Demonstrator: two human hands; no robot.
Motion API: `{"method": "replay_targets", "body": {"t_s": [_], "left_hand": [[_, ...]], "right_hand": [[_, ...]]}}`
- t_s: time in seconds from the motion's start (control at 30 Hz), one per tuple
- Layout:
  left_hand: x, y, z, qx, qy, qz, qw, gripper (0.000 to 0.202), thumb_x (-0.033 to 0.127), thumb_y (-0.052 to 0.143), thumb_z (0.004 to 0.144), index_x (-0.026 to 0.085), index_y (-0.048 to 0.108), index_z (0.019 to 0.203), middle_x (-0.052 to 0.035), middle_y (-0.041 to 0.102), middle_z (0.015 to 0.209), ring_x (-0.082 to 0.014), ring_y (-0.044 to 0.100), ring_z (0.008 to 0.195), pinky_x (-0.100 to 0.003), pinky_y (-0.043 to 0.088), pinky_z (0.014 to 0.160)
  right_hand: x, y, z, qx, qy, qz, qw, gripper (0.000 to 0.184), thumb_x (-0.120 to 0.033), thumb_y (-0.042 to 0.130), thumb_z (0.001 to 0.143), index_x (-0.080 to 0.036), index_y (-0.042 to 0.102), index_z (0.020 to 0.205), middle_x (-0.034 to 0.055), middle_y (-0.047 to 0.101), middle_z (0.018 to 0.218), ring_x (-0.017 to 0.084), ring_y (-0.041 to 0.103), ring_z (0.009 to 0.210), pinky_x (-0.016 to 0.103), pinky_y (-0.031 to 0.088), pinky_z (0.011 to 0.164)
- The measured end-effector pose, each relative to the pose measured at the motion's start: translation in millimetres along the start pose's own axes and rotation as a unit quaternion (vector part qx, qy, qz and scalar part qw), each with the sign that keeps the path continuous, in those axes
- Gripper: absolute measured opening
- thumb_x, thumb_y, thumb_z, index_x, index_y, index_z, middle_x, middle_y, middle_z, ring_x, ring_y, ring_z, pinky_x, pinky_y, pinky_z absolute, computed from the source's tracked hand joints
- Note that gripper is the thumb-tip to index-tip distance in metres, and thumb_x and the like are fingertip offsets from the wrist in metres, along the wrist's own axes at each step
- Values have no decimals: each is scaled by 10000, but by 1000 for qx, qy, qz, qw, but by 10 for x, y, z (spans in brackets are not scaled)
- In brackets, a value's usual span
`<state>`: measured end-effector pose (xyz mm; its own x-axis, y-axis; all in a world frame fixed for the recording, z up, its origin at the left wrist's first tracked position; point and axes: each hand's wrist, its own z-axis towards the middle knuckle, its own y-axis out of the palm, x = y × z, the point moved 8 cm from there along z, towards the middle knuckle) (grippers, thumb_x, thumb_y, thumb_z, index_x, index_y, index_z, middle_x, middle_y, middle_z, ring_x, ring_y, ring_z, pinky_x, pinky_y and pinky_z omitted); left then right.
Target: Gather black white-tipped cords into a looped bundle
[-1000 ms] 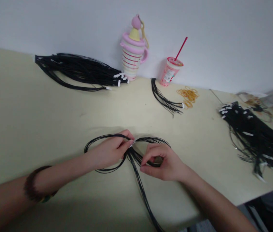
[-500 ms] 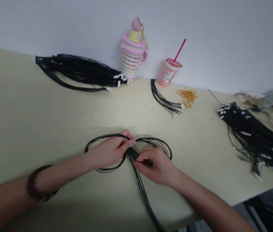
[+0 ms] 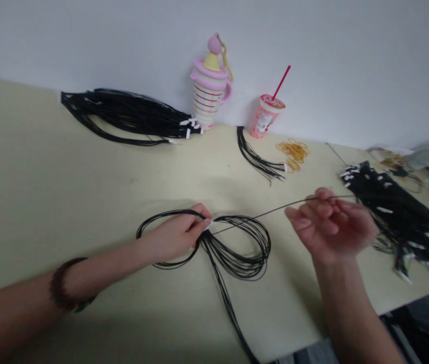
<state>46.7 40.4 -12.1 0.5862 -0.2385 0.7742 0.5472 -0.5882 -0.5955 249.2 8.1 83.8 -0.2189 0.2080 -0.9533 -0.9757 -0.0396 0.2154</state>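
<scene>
On the cream tabletop (image 3: 96,202) by the pale wall (image 3: 104,40), my left hand (image 3: 182,231) pinches looped thin black cables (image 3: 237,257); whether my blurred right hand (image 3: 334,225) grips, I can't tell. The label (image 3: 263,122) on the pink-white cup (image 3: 274,109) is unreadable.

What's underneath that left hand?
Looped black wires show on both sides of the left hand, and a small white piece peeks out by its thumb tip. Whatever lies directly beneath the palm is covered.

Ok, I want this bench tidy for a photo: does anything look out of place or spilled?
Nothing looks spilled or damaged. Mildly odd: the mug and cup, being drinkware, stand right beside wire bundles. Also, one strand leaves the looped wires, stretching out to the blurred right hand.
</scene>
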Motion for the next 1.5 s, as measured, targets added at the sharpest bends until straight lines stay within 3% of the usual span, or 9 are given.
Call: {"method": "replay_targets", "body": {"t_s": [0.13, 0.23, 0.37, 0.53, 0.73, 0.9, 1.1, 1.27, 1.5], "left_hand": [[0, -1, 5, 1, 0, -2, 1000, 293, 417, 279, 873, 201, 476, 892, 16, 488, 703, -122, 474, 632, -236, 346, 598], [-1, -5, 11, 5, 2, -5, 1000, 284, 411, 282, 873, 204, 476, 885, 19, 481, 686, -122, 470, 634, -235, 344, 600], [-8, 12, 11, -6, 0, -15, 1000, 278, 409, 282, 873, 203, 468, 888, 26, 464, 655, -111, 444, 578, -224, 325, 552], [-12, 14, 19, -2, 3, -18, 1000, 272, 405, 285, 873, 202, 465, 892, 32, 440, 638, -108, 435, 572, -219, 318, 543], [-1, 12, 19, 3, 8, -17, 1000, 270, 406, 291, 872, 202, 466, 898, 28, 460, 670, -114, 455, 610, -229, 335, 582], [11, 16, 19, -3, 4, -28, 1000, 266, 406, 293, 871, 201, 461, 896, 28, 461, 665, -115, 463, 605, -230, 337, 583], [0, 23, 7, -2, 3, -35, 999, 261, 404, 296, 871, 202, 461, 885, 33, 443, 639, -108, 443, 582, -217, 322, 558], [-19, 32, 20, -1, 6, -21, 1000, 276, 407, 290, 871, 201, 471, 906, 31, 455, 637, -111, 440, 579, -220, 317, 559], [-4, 18, 33, 8, 23, -24, 999, 276, 398, 298, 868, 194, 480, 903, 20, 484, 678, -114, 461, 621, -224, 332, 596]], "right_hand": [[-216, -291, 74, 85, -100, -54, 990, 163, -364, 428, 822, -301, 578, 822, -25, 505, 679, 34, 310, 446, 198, 380, 512], [-211, -273, 101, 89, -108, -80, 987, 135, -378, 475, 813, -300, 580, 849, -9, 541, 794, 46, 422, 542, 183, 352, 478], [-83, -132, 71, 118, -87, -129, 981, 285, -231, 581, 757, -280, 543, 1036, -36, 530, 610, 41, 441, 472, 175, 369, 441], [191, 219, 35, 29, -38, -127, 991, 183, -176, 546, 764, -201, 604, 936, 14, 648, 737, 104, 624, 626, 227, 512, 547], [400, 391, 39, -31, 18, -38, 999, 157, -154, 549, 741, -189, 654, 852, 15, 671, 768, 106, 649, 653, 224, 543, 584], [515, 410, 34, -50, 57, -42, 996, 149, -239, 544, 762, -170, 666, 812, 36, 674, 734, 122, 646, 637, 234, 535, 523], [560, 326, 53, -37, 20, -113, 993, 189, -198, 679, 666, -210, 674, 855, 11, 684, 785, 106, 652, 697, 260, 571, 681], [406, 518, 38, -33, -106, -285, 952, 119, -190, 633, 718, -211, 688, 822, 27, 662, 864, 100, 625, 780, 242, 537, 722], [466, 679, -48, -48, -152, -436, 886, 145, -223, 536, 796, -185, 650, 878, 27, 673, 832, 101, 623, 774, 225, 513, 721]]}}
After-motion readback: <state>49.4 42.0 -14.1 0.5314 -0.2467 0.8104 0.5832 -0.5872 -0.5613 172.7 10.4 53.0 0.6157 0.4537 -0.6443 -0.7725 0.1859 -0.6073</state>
